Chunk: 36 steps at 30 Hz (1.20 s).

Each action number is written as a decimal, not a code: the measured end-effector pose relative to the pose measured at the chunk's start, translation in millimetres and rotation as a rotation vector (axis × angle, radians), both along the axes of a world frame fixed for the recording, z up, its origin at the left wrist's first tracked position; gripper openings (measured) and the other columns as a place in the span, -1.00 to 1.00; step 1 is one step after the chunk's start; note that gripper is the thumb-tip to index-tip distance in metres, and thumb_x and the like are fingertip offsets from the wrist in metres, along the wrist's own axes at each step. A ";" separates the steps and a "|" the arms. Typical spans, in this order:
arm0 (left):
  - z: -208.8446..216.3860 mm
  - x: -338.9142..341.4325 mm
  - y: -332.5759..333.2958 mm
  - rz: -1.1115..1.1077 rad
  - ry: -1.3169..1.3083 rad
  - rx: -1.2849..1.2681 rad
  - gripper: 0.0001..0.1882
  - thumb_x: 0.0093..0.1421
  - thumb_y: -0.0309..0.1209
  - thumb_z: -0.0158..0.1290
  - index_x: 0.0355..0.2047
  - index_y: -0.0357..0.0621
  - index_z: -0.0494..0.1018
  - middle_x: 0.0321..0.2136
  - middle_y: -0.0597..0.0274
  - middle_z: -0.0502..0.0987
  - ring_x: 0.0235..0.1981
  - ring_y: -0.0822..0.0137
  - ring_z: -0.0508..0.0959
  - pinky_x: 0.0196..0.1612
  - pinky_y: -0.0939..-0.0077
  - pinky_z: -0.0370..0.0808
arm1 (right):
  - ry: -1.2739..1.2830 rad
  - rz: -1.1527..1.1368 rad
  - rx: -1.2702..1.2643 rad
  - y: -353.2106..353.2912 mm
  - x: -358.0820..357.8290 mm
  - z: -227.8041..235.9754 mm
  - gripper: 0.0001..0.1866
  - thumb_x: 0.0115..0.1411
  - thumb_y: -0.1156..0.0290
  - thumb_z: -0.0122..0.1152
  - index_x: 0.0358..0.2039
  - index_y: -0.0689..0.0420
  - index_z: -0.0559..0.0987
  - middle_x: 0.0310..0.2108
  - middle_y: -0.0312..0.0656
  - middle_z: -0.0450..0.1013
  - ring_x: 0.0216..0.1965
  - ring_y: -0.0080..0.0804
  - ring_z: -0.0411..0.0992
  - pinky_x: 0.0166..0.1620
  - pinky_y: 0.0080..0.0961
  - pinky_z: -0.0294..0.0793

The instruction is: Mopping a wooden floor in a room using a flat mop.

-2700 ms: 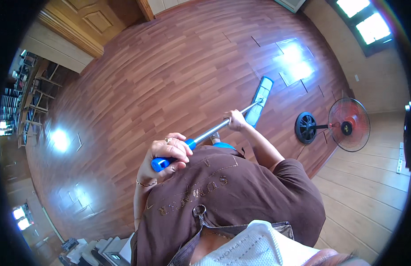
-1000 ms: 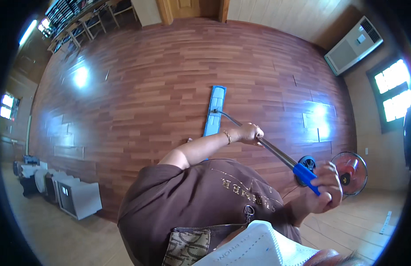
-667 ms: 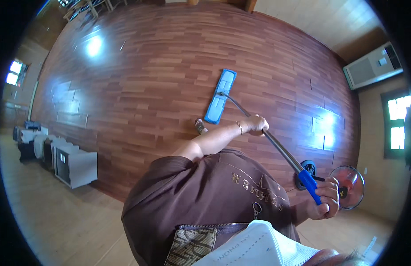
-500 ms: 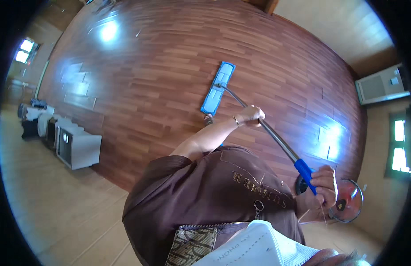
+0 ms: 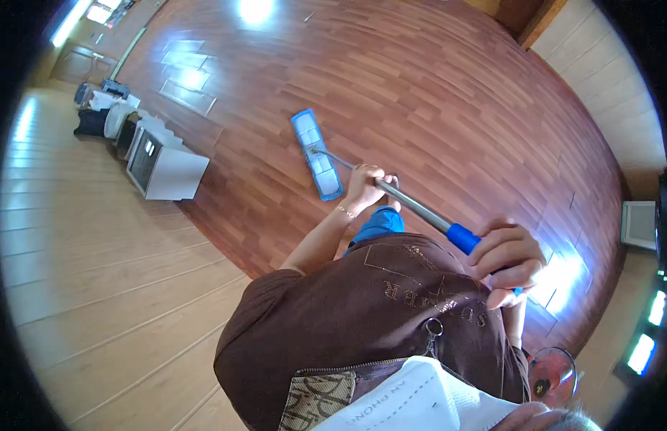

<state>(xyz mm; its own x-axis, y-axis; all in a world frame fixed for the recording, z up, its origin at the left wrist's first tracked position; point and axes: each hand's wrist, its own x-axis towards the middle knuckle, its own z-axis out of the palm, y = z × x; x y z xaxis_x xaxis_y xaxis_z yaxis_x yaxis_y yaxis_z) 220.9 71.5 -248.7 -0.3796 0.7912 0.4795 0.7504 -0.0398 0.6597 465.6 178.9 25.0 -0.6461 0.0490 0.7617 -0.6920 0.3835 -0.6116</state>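
Observation:
A flat mop lies across my front, its blue and pale-blue pad [image 5: 318,159] flat on the wooden floor ahead of me. From the pad a metal mop pole [image 5: 420,208] slants up toward my right side and ends in a blue grip [image 5: 463,237]. My left hand [image 5: 365,188], with a bracelet at the wrist, is wrapped round the lower part of the pole. Higher up, my right hand [image 5: 507,260] is closed round the blue grip and covers much of it.
Reddish-brown plank floor [image 5: 420,93] spreads ahead, with bright reflections. Along the left wall stand a white cabinet-like box [image 5: 177,172] and several dark and white items [image 5: 107,115]. A red fan [image 5: 553,377] is at the lower right. A pale framed panel [image 5: 640,224] stands at the far right.
The mop pad has moved left and turned, its far end now leaning left. My right hand has come up and forward with the grip. The whole view has rotated.

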 end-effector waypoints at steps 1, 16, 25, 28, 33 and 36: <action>-0.7 -5.2 -15.3 0.037 0.016 -0.059 -0.61 -0.05 -0.39 0.19 -0.79 -0.12 0.18 -0.75 0.11 0.29 -0.61 0.01 0.39 -0.46 0.15 0.26 | -0.022 0.097 -0.025 0.3 -8.8 -1.9 -0.67 0.03 0.13 0.42 -0.45 0.06 0.49 -0.54 -0.29 0.51 -0.46 -0.30 0.54 -0.27 -0.25 0.42; -69.0 -34.6 -169.9 0.446 0.022 -0.430 -0.72 0.01 -0.23 0.20 -0.70 -0.05 0.43 -0.65 0.11 0.47 -0.49 0.02 0.49 -0.37 0.13 0.31 | -0.431 0.319 -0.554 -30.8 -54.5 -65.9 -0.88 0.12 0.56 0.28 -0.51 0.23 0.51 -0.50 -0.20 0.47 -0.26 -0.25 0.48 -0.12 -0.25 0.43; -38.1 -12.0 -74.8 0.124 -0.090 -0.346 -0.61 0.00 -0.27 0.16 -0.79 -0.10 0.24 -0.71 0.11 0.38 -0.56 0.01 0.46 -0.45 0.14 0.27 | -0.191 0.129 -0.490 -10.0 -8.3 -31.4 -0.92 0.10 0.57 0.23 -0.41 0.20 0.49 -0.54 -0.14 0.45 -0.40 -0.19 0.46 -0.21 -0.15 0.48; -13.8 -14.8 -25.9 -0.130 -0.052 -0.176 -0.65 -0.03 -0.28 0.16 -0.76 -0.11 0.26 -0.70 0.12 0.39 -0.55 0.01 0.47 -0.45 0.09 0.28 | -0.167 -0.086 -0.412 -12.0 11.3 -17.9 -0.77 0.04 0.35 0.33 -0.48 0.22 0.49 -0.57 -0.15 0.45 -0.48 -0.19 0.46 -0.24 -0.15 0.51; -30.1 -4.2 52.2 -0.320 0.116 -0.249 -0.63 0.00 -0.20 0.17 -0.73 -0.09 0.29 -0.68 0.14 0.41 -0.54 0.03 0.49 -0.45 0.09 0.32 | -0.150 -0.430 -0.205 -27.4 36.6 -3.7 -0.68 0.06 0.12 0.28 -0.47 0.14 0.53 -0.61 -0.22 0.45 -0.47 -0.22 0.52 -0.28 -0.30 0.41; -13.0 14.9 101.5 -0.570 0.113 -0.232 -0.65 0.04 -0.17 0.12 -0.73 -0.05 0.31 -0.65 0.18 0.44 -0.48 0.06 0.51 -0.40 0.12 0.32 | -0.118 -0.407 -0.120 -34.3 49.4 2.2 -0.73 0.06 0.15 0.30 -0.45 0.11 0.56 -0.57 -0.24 0.47 -0.44 -0.28 0.52 -0.24 -0.30 0.41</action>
